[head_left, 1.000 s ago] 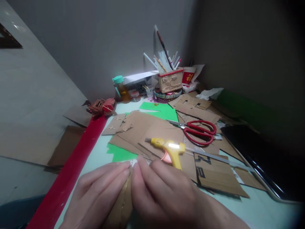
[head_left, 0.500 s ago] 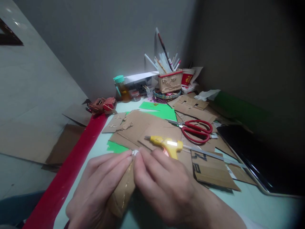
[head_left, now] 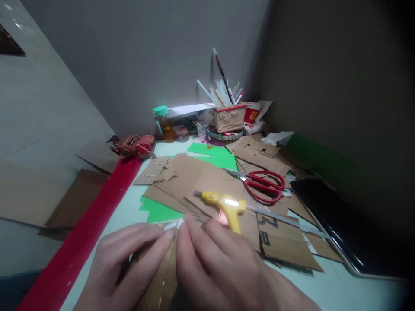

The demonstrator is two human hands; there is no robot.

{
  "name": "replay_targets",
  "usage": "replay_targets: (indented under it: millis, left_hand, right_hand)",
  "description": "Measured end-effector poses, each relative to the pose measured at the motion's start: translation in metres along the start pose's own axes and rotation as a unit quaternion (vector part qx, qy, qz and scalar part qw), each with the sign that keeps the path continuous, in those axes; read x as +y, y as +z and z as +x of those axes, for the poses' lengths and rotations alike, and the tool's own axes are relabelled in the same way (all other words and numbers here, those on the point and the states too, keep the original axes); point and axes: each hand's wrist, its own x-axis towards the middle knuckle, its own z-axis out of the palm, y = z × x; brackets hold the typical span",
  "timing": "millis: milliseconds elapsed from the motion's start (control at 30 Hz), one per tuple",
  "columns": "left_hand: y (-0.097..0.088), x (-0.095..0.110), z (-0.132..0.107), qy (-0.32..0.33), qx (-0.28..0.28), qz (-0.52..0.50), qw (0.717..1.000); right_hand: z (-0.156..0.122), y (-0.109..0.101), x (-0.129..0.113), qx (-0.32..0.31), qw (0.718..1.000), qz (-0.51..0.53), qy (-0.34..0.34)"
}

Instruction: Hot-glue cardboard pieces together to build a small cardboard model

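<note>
Low in the centre, my left hand point(head_left: 129, 259) and my right hand point(head_left: 217, 259) meet fingertip to fingertip. Both are closed in a pinch on a small white strip point(head_left: 171, 225), perhaps paper, at the top of a brown cardboard piece point(head_left: 165, 274). A thin, pale, glue-like line runs down this cardboard between the hands. Its lower part is cut off by the frame, and my fingers hide much of the strip. Just beyond my right hand lies a yellow hot glue gun point(head_left: 227, 204), its nozzle to the left and a clear glue stick point(head_left: 279, 216) trailing out behind.
Red-handled scissors point(head_left: 264, 185) rest on cardboard sheets point(head_left: 207, 172) behind the glue gun. A black tablet-like device point(head_left: 343, 229) lies at the right. Along the back stand a teal-lidded bottle point(head_left: 165, 125) and a pen box point(head_left: 230, 117). Green paper point(head_left: 158, 209) shows under the cardboard.
My left fingertips have slid left along the white strip, so more of it shows. Both hands sit slightly lower in view, and the whole scene has shifted a little left and down.
</note>
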Motion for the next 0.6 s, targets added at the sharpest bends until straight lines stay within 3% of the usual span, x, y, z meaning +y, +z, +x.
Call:
replay_targets:
  millis: [233,467,600]
  left_hand:
    - [0.008,0.008,0.001,0.008,0.036,-0.019,0.999]
    - [0.006,0.012,0.009,0.012,0.033,-0.028,0.999]
    - [0.005,0.011,0.008,0.012,0.034,-0.033,0.999]
  right_hand:
    - [0.008,-0.011,0.008,-0.078,0.996,0.008,-0.035]
    - [0.007,-0.009,0.006,-0.077,0.997,0.017,-0.021]
    - [0.005,-0.007,0.004,-0.02,1.0,0.003,0.0]
